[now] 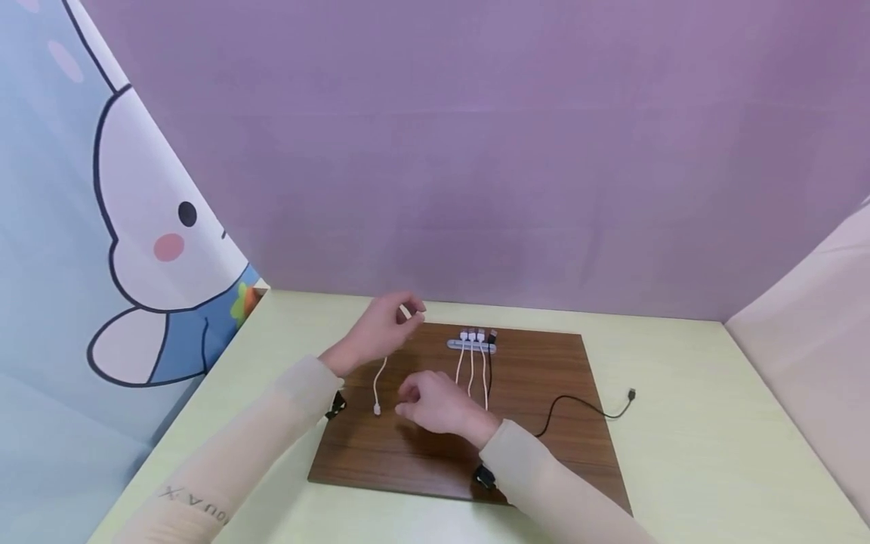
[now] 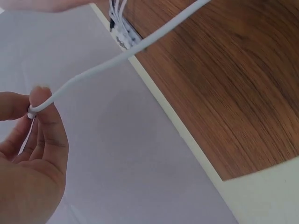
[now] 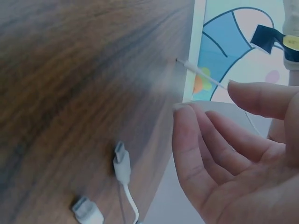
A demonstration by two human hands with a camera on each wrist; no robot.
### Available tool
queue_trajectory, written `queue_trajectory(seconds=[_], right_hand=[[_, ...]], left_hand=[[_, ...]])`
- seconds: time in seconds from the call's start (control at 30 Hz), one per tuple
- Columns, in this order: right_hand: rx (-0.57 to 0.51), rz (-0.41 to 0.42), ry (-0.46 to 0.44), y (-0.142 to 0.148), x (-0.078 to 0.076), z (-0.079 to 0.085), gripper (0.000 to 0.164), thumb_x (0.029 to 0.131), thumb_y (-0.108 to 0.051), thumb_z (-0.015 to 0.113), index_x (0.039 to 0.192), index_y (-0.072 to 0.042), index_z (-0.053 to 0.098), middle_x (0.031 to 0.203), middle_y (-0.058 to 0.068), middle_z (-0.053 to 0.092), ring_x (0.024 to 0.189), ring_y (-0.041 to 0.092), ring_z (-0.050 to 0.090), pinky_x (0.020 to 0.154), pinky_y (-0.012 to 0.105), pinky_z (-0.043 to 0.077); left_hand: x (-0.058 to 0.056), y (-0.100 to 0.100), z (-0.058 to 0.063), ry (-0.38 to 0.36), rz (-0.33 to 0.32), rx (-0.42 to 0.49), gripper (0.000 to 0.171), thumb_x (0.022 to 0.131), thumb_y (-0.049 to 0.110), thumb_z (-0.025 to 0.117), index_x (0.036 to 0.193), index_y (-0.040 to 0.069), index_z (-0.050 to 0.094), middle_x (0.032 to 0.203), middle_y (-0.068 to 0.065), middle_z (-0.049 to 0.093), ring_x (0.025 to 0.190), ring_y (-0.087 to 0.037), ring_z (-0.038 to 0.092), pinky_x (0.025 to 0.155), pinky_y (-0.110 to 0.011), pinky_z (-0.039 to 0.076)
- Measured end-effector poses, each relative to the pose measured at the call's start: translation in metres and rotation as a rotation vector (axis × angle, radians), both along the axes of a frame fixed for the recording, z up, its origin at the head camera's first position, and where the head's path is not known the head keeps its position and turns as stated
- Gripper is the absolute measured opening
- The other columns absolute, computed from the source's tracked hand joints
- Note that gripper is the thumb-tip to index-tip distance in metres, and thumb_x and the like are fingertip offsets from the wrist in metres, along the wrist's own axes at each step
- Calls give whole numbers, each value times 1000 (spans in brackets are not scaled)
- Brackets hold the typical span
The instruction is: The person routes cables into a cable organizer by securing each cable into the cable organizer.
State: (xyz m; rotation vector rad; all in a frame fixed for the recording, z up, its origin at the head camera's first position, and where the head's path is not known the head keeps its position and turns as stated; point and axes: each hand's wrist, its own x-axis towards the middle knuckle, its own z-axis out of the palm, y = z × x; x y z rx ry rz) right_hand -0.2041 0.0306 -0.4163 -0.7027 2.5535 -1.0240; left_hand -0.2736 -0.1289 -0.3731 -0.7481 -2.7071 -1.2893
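Note:
My left hand [image 1: 387,325] pinches a thin white cable [image 2: 103,66] between thumb and fingertips, above the left of the brown wood-grain board [image 1: 544,363]. From there the cable hangs down to a small white connector [image 1: 377,409]. Just right of that connector, my right hand [image 1: 435,404] is held over the board, its thumb and fingers parted around nothing. In the right wrist view the hanging cable passes behind the thumb. A light cable clip strip [image 1: 472,347] at the board's back edge carries three white cables and a black one, plugs pointing backward.
A black cable [image 1: 578,399] curves over the board's right edge, its plug [image 1: 632,394] on the pale table [image 1: 714,423]. Two white connectors [image 3: 122,165] show near my right hand. Behind the table hangs a purple cloth [image 1: 476,151]; a printed cloth [image 1: 61,264] is at left.

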Motion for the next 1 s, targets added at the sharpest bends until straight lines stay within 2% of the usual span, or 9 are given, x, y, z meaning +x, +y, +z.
queue_trajectory(seconds=[0.17, 0.3, 0.4, 0.5, 0.57, 0.7, 0.8, 1.0], right_hand=[[-29, 3, 30, -3, -1, -1, 21, 94, -18, 73, 108, -3, 73, 86, -4, 69, 76, 8, 60, 72, 28, 52], [-24, 14, 54, -3, -1, -1, 10, 94, -17, 72, 89, -8, 71, 73, -6, 62, 65, 8, 54, 63, 26, 46], [-24, 1, 37, -1, -1, -3, 19, 95, -15, 71, 77, -13, 66, 64, -6, 59, 57, 9, 51, 55, 25, 42], [-24, -18, 19, 4, 0, -5, 27, 96, -14, 70, 70, -14, 63, 60, -7, 60, 53, 9, 52, 51, 24, 40], [-15, -26, 17, 7, 0, -6, 30, 96, -13, 70, 67, -14, 62, 58, -7, 60, 52, 9, 53, 50, 24, 39], [15, -40, 33, 13, 2, -6, 30, 95, -12, 70, 66, -14, 60, 61, -5, 57, 53, 11, 52, 50, 25, 40], [41, -51, 59, 18, 3, -5, 29, 94, -12, 71, 66, -13, 60, 64, -3, 54, 54, 12, 50, 52, 27, 41], [47, -83, 45, 23, 4, -7, 27, 94, -13, 71, 68, -12, 64, 64, -3, 55, 56, 12, 51, 53, 27, 42]], left_hand=[[1, 9, -2, -56, 7, 103, 18, 102, 12, 61, 115, 0, 64, 96, -8, 63, 69, -37, 66, 55, -37, 57], [2, 15, -3, -81, 12, 157, 20, 102, 13, 61, 116, 0, 63, 98, -8, 63, 70, -30, 66, 56, -40, 58], [3, 20, -4, -110, 1, 188, 23, 103, 16, 60, 119, 0, 62, 102, -9, 62, 70, -24, 66, 59, -44, 59], [4, 23, -4, -137, -3, 213, 25, 103, 17, 60, 121, -1, 61, 103, -12, 62, 72, -25, 67, 61, -43, 59], [3, 25, -3, -142, 2, 223, 25, 103, 16, 60, 121, -1, 61, 103, -12, 62, 74, -26, 67, 62, -40, 59], [1, 29, 2, -136, 6, 243, 20, 103, 14, 60, 119, 2, 62, 104, -14, 62, 80, -27, 68, 70, -44, 59], [-3, 31, 7, -112, 0, 212, 19, 103, 13, 60, 120, 6, 65, 104, -16, 65, 82, -26, 68, 70, -45, 58], [-11, 32, 12, -112, -14, 92, 24, 102, 8, 59, 126, 5, 66, 110, -17, 69, 92, -26, 67, 71, -35, 56]])
